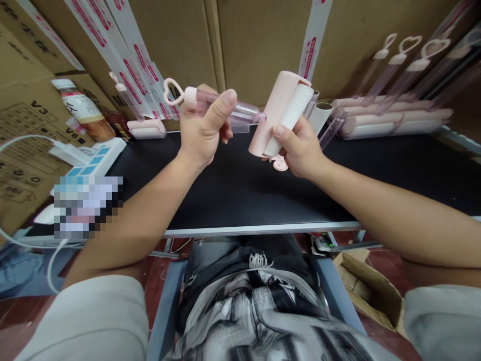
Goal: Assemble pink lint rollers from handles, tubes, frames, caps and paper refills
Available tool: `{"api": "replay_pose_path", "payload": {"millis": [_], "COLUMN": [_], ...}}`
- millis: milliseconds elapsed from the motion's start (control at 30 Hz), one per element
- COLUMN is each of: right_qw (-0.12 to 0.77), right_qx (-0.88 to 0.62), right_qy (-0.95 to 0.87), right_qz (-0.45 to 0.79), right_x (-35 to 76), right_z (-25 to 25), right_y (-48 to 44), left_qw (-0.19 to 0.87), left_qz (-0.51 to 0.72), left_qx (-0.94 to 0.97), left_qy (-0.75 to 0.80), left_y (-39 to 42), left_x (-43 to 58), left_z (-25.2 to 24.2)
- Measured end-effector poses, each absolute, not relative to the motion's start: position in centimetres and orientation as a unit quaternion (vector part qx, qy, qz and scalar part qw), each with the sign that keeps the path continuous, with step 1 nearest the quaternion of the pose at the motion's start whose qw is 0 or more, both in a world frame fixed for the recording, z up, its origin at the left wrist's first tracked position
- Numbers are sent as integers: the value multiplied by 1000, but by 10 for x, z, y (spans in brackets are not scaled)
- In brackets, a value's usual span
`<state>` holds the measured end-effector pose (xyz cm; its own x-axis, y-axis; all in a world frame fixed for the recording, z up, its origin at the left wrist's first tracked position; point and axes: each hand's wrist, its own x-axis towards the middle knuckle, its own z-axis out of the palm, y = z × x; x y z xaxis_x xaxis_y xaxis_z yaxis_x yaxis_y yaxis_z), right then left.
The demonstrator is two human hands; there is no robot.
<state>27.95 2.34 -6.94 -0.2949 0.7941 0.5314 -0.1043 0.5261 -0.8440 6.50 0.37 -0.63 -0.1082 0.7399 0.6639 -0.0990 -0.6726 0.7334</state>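
Note:
My left hand is closed around a translucent pink lint roller handle with a heart-shaped loop at its outer end. My right hand grips a lint roller head, a pale pink cover around a white roll, held tilted above the table. The handle's narrow tip meets the side of the pink cover; whether it is seated inside I cannot tell. Just below my right hand is a small round pink piece. Behind that hand stand a white roll with a hollow core and clear plastic parts, partly hidden.
Several lint rollers lie at the back right, handles up; another stands back left. A bottle, a power strip with cables and a blurred-out object occupy the left. Cardboard walls back the black table. An open carton sits on the floor.

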Motion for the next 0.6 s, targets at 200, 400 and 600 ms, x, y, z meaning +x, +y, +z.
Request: {"api": "replay_pose_path", "payload": {"millis": [200,400,600], "right_qw": [561,576,586], "right_qx": [-251,-265,-271], "right_qy": [-704,-708,-698], "right_qz": [356,312,310], "right_x": [280,279,279], "right_z": [-66,-64,-65], "right_y": [19,14,13], "left_qw": [298,292,273], "left_qz": [705,687,702], "left_qx": [576,577,571], "left_qy": [290,331,326], "left_y": [3,7,0], "left_x": [69,69,74], "left_z": [-7,-14,-14]}}
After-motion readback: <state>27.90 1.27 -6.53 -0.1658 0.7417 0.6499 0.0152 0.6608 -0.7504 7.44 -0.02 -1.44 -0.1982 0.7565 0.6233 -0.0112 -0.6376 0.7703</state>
